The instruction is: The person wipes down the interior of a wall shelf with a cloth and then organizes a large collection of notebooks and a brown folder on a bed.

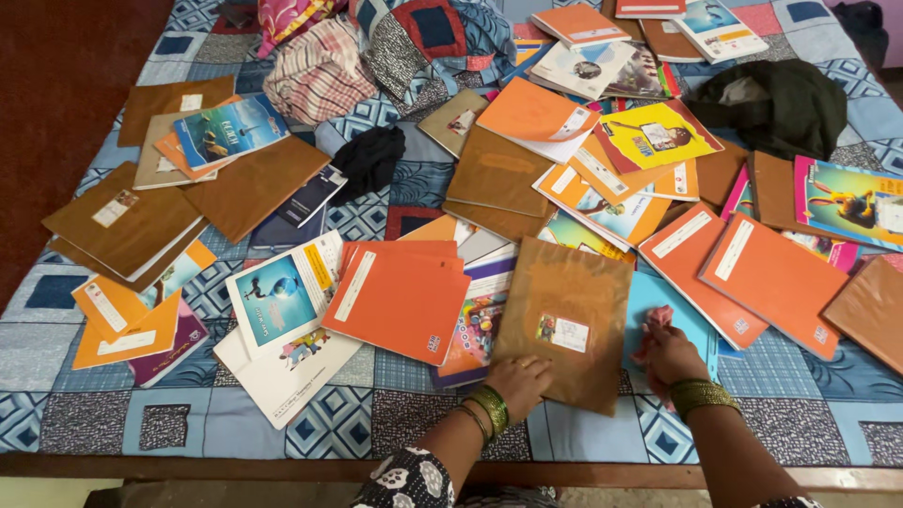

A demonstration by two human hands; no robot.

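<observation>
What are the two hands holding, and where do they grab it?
The left hand presses flat on the bottom edge of a brown-covered book, not gripping it. The right hand clutches a small pink cloth, bunched in its fingers.

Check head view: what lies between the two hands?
In the head view, the brown paper-covered book lies between them: left hand rests on its lower edge, right hand holds a pink cloth beside it.

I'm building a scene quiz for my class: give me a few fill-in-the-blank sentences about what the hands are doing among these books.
1. The left hand rests on a book covered in ____ paper.
2. The right hand holds a crumpled ____ cloth on a light blue book.
3. Both wrists wear ____.
4. The books lie on a patchwork ____.

Missing words: brown; pink; bangles; quilt
</observation>
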